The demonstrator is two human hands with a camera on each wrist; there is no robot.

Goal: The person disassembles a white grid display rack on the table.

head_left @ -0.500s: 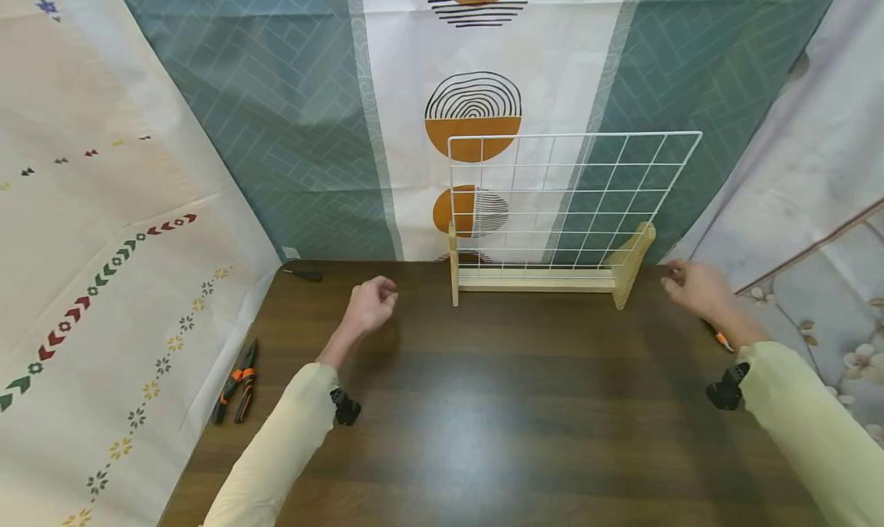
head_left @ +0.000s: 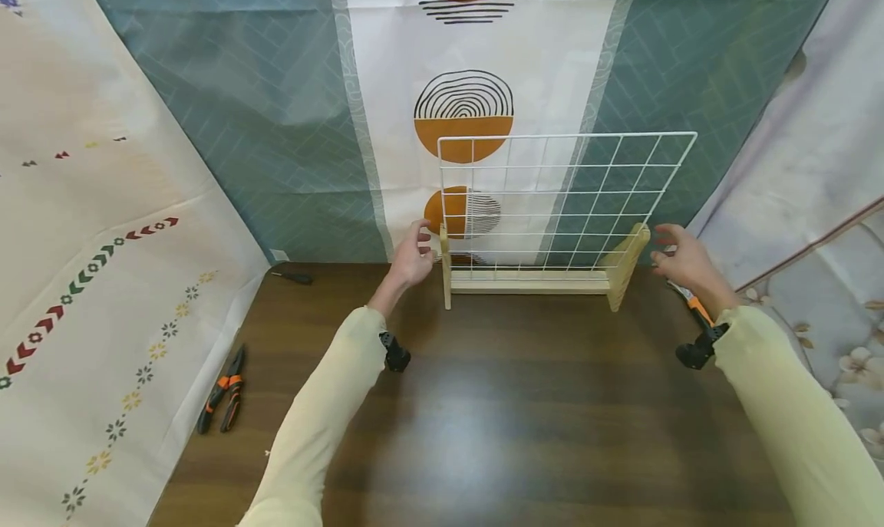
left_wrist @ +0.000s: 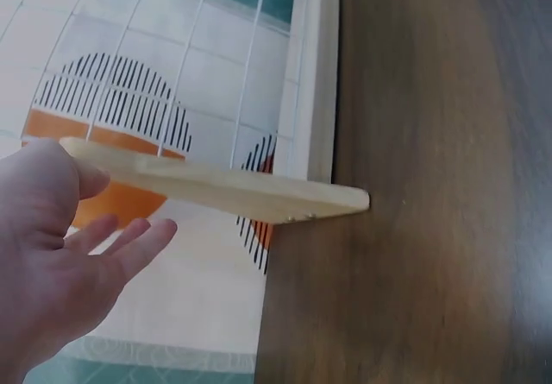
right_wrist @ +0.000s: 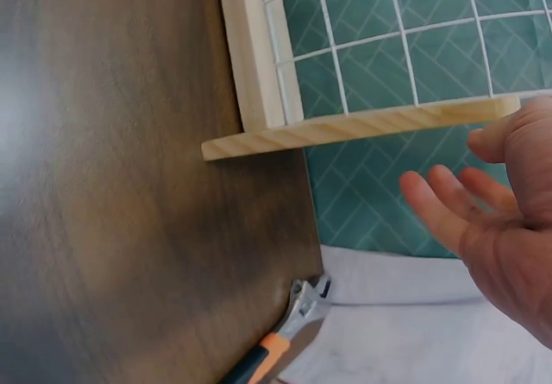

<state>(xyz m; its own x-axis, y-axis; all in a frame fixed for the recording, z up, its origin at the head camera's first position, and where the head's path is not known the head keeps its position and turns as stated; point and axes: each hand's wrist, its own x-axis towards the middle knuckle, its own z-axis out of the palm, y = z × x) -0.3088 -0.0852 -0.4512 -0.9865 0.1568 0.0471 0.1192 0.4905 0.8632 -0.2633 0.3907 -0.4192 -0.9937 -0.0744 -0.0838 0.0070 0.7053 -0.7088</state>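
Observation:
A white wire grid [head_left: 566, 192] stands upright in a pale wooden stand at the back of the table, its bottom along a wooden crossbar [head_left: 528, 285]. My left hand [head_left: 410, 260] is beside the left wooden side piece [left_wrist: 216, 181], fingers loosely spread and holding nothing; whether it touches the wood I cannot tell. On the other side, my right hand [head_left: 684, 260] is just outside the right side piece [right_wrist: 362, 128], fingers apart and relaxed. In the right wrist view its thumb is close to the top end of that piece.
Pliers with orange and black handles [head_left: 224, 393] lie at the table's left edge. A dark-handled screwdriver [head_left: 293, 277] is at the back left corner. Near my right hand lies an adjustable wrench [head_left: 696, 306] with an orange and black handle. Patterned curtains [head_left: 290, 128] hang behind.
My left hand has moved right and forward, up to the left side piece. My right hand has moved left and slightly forward towards the right one. The view has shifted slightly.

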